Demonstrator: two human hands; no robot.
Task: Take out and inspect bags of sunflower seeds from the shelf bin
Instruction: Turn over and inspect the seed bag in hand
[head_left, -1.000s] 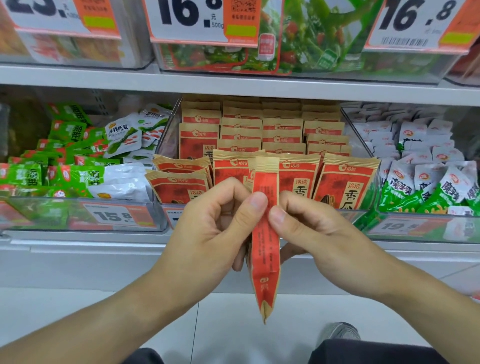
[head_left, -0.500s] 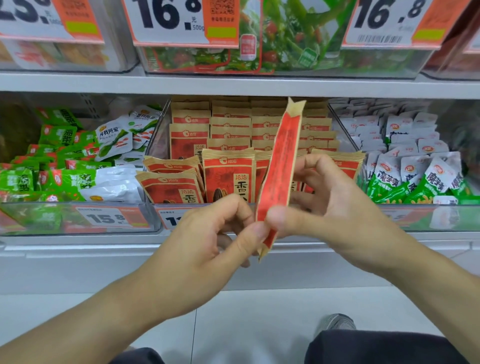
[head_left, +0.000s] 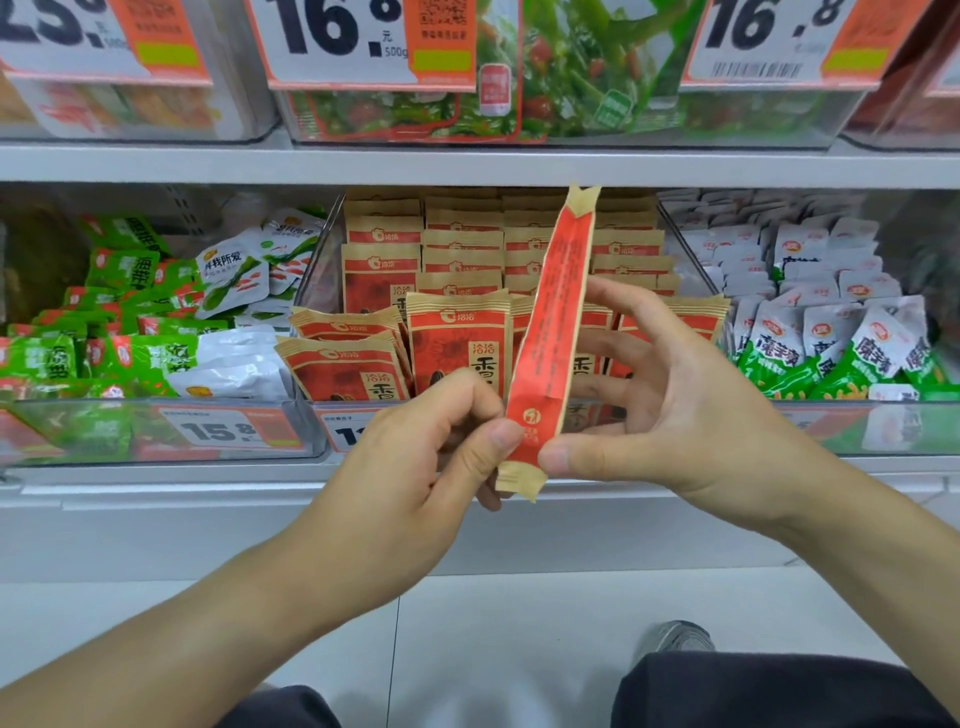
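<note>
the bag of sunflower seeds (head_left: 550, 332) is out of the shelf bin (head_left: 332, 426) and is held in front of it, edge-on to the camera and leaning a little to the right. the left hand (head_left: 415, 457) pinches its lower end with the thumb and curled fingers. the right hand (head_left: 670, 395) presses its thumb on the same end, and its other fingers are spread loosely behind the bag. to inspect well, i think it is better to turn the bag slowly so each flat face comes toward the eyes, to keep the pinch on the sealed edge and not squeeze the seeds, and to check both seals.
</note>
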